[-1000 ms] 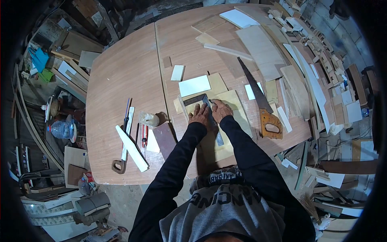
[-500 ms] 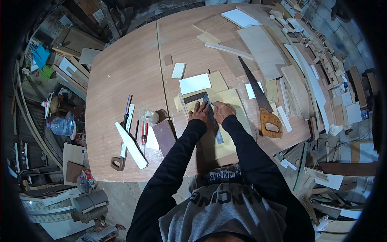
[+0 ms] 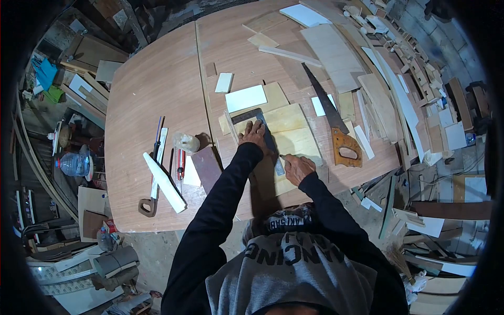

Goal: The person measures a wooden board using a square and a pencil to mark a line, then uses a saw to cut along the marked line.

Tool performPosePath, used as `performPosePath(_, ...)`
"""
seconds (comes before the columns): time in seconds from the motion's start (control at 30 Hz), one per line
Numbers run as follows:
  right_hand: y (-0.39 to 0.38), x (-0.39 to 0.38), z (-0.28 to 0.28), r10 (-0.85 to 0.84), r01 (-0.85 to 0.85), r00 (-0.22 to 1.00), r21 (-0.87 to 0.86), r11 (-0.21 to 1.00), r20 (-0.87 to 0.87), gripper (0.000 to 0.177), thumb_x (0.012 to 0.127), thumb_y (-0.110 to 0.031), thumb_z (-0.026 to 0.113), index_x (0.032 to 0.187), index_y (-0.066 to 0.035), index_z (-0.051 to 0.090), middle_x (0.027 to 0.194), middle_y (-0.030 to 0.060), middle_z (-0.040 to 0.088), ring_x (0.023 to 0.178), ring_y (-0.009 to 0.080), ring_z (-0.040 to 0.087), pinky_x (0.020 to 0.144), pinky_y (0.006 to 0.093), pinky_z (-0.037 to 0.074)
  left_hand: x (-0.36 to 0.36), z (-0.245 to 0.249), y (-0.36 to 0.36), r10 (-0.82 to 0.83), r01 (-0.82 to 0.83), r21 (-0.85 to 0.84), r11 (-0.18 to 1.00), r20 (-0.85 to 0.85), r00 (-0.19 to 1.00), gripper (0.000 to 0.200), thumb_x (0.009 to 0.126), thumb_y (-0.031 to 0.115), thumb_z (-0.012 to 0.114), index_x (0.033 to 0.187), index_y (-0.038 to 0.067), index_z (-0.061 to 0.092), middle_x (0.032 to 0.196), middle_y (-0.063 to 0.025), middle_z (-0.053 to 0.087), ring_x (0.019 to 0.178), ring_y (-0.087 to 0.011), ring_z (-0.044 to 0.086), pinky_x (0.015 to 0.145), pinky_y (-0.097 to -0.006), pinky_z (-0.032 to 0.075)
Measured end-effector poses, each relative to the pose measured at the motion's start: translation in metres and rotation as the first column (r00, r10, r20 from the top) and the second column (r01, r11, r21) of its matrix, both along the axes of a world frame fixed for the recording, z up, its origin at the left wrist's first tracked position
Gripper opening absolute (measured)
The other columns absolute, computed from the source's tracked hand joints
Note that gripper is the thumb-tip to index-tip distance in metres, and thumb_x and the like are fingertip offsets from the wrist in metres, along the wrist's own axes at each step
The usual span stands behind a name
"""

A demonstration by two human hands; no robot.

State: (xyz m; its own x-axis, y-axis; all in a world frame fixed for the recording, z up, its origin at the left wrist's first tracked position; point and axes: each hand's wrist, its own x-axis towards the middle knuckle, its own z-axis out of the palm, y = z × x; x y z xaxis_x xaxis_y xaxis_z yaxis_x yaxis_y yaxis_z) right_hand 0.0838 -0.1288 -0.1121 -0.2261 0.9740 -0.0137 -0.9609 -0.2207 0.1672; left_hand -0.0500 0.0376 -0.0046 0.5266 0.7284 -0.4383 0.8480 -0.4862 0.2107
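On a pale wooden board [image 3: 302,142] lies a carpenter's square [image 3: 279,168], its dark stock near the board's far left side and its metal blade running toward me. My left hand [image 3: 253,135] rests flat on the square and board, fingers stretched out. Beside the near end of the blade is my right hand [image 3: 299,169], its fingers pinched around a thin pencil-like tool whose tip meets the board by the blade's edge. The palm hides most of that tool. A white rectangular piece [image 3: 245,98] lies just beyond the square.
Right of the board lies a handsaw [image 3: 346,149] with a wooden handle. On the left are a second saw [image 3: 147,207], a white tapered strip [image 3: 164,181], a red cutter [image 3: 180,164] and a jar [image 3: 186,142]. Wood offcuts [image 3: 336,58] cover the table's right side.
My right hand has slid toward me along the blade, from beside the left hand to the blade's near end. My left hand stays on the square. The view has shifted slightly.
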Motion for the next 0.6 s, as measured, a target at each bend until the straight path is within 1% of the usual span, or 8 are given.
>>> performPosePath(0.07,-0.013,0.000,-0.005,-0.001,0.010,0.988,-0.060,0.998,0.154,0.038,0.087,-0.040,0.044,0.091,-0.004,0.057,0.086,0.0140,0.059,0.081,0.0277,0.056,0.069,0.0409,0.046,0.000,0.000,0.000,0.005,-0.005,-0.005,1.000,-0.006,1.000,0.103,0.063,0.046,0.082,0.146,0.015,0.030,0.155,0.0003,0.017,0.145,-0.0261,0.010,0.111,-0.0565,0.024)
performPosePath(0.13,-0.026,-0.001,-0.003,0.017,0.058,0.974,-0.317,0.947,0.227,0.041,0.087,-0.042,0.043,0.092,-0.004,0.057,0.084,0.0145,0.058,0.076,0.0282,0.056,0.065,0.0413,0.046,-0.001,0.002,0.000,-0.010,0.010,-0.012,1.000,-0.013,1.000,0.104,0.062,0.046,0.081,0.146,0.014,0.029,0.155,-0.0014,0.017,0.144,-0.0283,0.011,0.113,-0.0533,0.025)
performPosePath(0.17,-0.030,-0.001,-0.002,0.017,0.058,0.974,-0.321,0.945,0.225,0.041,0.087,-0.042,0.043,0.092,-0.004,0.057,0.084,0.0145,0.058,0.076,0.0282,0.056,0.065,0.0413,0.046,-0.002,0.000,0.000,-0.011,0.011,-0.016,1.000,-0.015,1.000,0.104,0.062,0.046,0.081,0.146,0.014,0.029,0.155,-0.0014,0.017,0.144,-0.0283,0.011,0.113,-0.0533,0.025)
performPosePath(0.23,-0.034,0.003,0.001,0.094,-0.079,0.971,-0.077,0.994,0.220,0.042,0.086,-0.044,0.042,0.093,-0.006,0.058,0.082,0.0135,0.058,0.072,0.0281,0.055,0.059,0.0418,0.044,-0.001,-0.004,0.001,-0.016,0.016,0.009,1.000,-0.021,1.000,0.104,0.062,0.046,0.081,0.146,0.014,0.029,0.155,-0.0014,0.017,0.144,-0.0283,0.011,0.113,-0.0528,0.025)
performPosePath(0.27,-0.037,0.000,-0.005,0.093,-0.078,0.971,-0.078,0.994,0.220,0.042,0.086,-0.044,0.042,0.093,-0.006,0.058,0.082,0.0135,0.058,0.072,0.0281,0.055,0.059,0.0418,0.044,0.000,-0.004,0.001,-0.018,0.018,0.009,1.000,-0.020,1.000,0.104,0.062,0.046,0.081,0.146,0.014,0.029,0.155,-0.0014,0.017,0.144,-0.0283,0.011,0.113,-0.0528,0.025)
performPosePath(0.33,-0.041,-0.009,-0.016,-0.024,0.019,0.999,-0.187,0.982,-0.022,0.051,0.089,-0.043,0.036,0.098,0.003,0.054,0.082,0.0194,0.056,0.074,0.0301,0.056,0.062,0.0384,0.047,-0.002,-0.003,0.001,-0.022,0.023,0.012,1.000,-0.021,1.000,0.105,0.062,0.047,0.081,0.146,0.014,0.029,0.155,-0.0013,0.017,0.144,-0.0281,0.011,0.113,-0.0531,0.025)
performPosePath(0.47,-0.048,-0.010,-0.001,-0.022,0.029,0.996,-0.083,0.996,0.083,0.043,0.089,-0.040,0.041,0.097,0.000,0.055,0.082,0.0152,0.058,0.076,0.0265,0.058,0.065,0.0371,0.049,-0.003,-0.007,0.002,-0.014,0.015,0.021,1.000,-0.012,1.000,0.106,0.061,0.048,0.081,0.146,0.014,0.029,0.155,-0.0015,0.017,0.144,-0.0283,0.011,0.112,-0.0534,0.025)
performPosePath(0.6,-0.054,-0.020,-0.006,-0.103,0.135,0.985,-0.245,0.960,0.140,0.035,0.089,-0.036,0.045,0.091,-0.003,0.056,0.083,0.0084,0.060,0.076,0.0205,0.058,0.070,0.0344,0.049,-0.002,-0.010,0.002,-0.027,0.027,0.024,0.999,-0.006,1.000,0.107,0.060,0.049,0.082,0.146,0.014,0.029,0.154,-0.0018,0.018,0.144,-0.0287,0.011,0.112,-0.0540,0.026)
